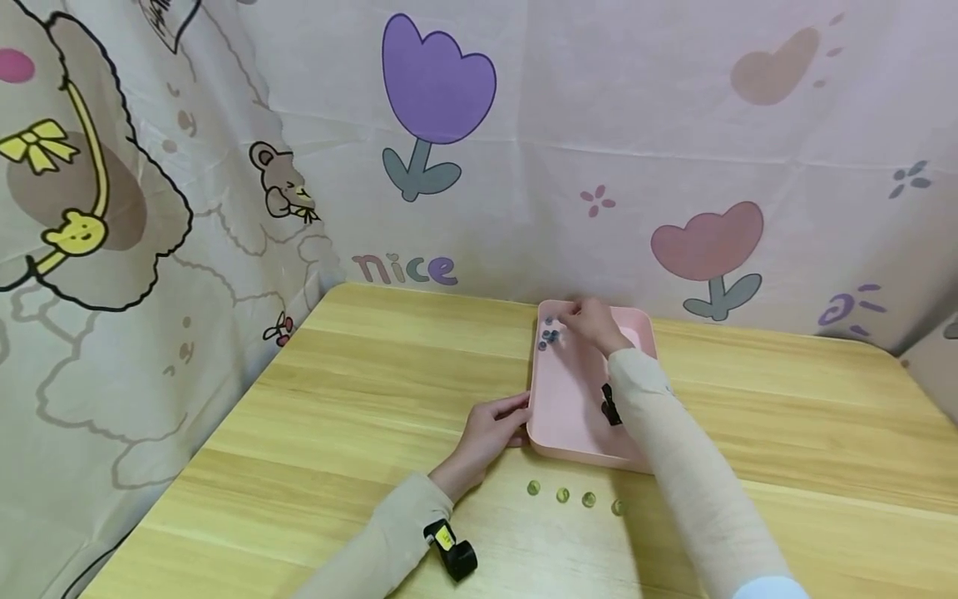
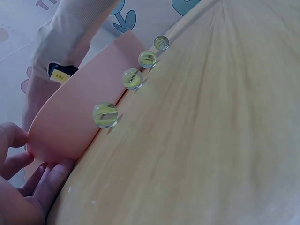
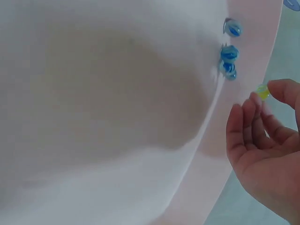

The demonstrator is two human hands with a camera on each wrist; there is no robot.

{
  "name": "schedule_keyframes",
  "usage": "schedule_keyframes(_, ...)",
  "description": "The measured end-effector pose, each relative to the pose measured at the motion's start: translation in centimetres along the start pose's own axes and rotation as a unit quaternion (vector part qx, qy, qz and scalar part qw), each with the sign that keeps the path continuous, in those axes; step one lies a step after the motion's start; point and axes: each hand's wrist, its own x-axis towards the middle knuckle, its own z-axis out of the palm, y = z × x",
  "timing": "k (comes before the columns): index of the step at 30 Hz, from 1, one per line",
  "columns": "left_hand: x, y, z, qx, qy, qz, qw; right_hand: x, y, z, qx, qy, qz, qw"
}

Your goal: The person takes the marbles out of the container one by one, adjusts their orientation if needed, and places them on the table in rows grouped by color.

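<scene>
- Behind and to the left of the work hangs a pale printed cloth [image 1: 524, 225], with a purple tulip, a pink tulip, small bears and the word "nice" on it.
- Below it spreads a light wood-grained table [image 1: 359, 366], its far edge close to the foot of the cloth.
- On the table, right of centre in the head view, a pink tray [image 1: 572, 408] lies flat, its short far side towards the cloth.
- Two cream sleeves reach in: the left sleeve [image 1: 389, 537] ends short of the tray, while the right sleeve [image 1: 696, 466] extends over the tray's near right part.
- At the tray's near left corner, the left hand [image 1: 486, 434] has its fingertips against the outside of the wall; whether any finger goes under the base, I cannot tell.
- Over the tray's far end, the right hand [image 1: 593, 323] pinches a marble between thumb and fingertips.
- Strapped to each wrist is a black device; the left device [image 1: 452, 551] bears a yellow label.
- Just outside the tray's near side, four clear marbles [image 1: 563, 495] with yellow-green swirls stand apart in a row on the table.
- Inside the tray, by the left wall near the far corner, blue-streaked marbles [image 3: 229, 53] sit close together, some touching.
- Apart from those, the pinched marble [image 3: 263, 92] shows yellow-green at the right fingertips.
</scene>
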Motion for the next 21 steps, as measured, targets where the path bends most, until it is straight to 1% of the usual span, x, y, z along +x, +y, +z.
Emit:
schedule_keyframes(2,-0.1,0.0,0.0,0.0,0.0,0.0,1.0,-0.2,0.2,-0.2,0.002,-0.007,0.001,1.0)
schedule_keyframes(5,-0.1,0.0,0.0,-0.001,-0.001,-0.001,1.0,-0.5,0.3,-0.5,0.02,-0.022,0.004,1.0)
schedule_keyframes(9,-0.1,0.0,-0.1,-0.002,-0.001,-0.004,1.0,-1.1,0.3,-1.0,0.066,-0.048,0.003,0.997)
schedule_keyframes(14,-0.1,-0.1,-0.1,0.001,-0.003,-0.006,1.0,-1.8,0.2,-1.8,0.099,-0.08,-0.006,0.992)
schedule_keyframes(18,-0.2,0.0,-0.1,0.009,-0.006,-0.001,0.9999,-2.3,0.1,-2.5,0.118,-0.09,-0.019,0.989)
schedule_keyframes(21,-0.3,0.2,-0.1,0.014,-0.006,0.003,0.9999,-2.7,-0.2,-2.9,0.146,-0.095,-0.02,0.985)
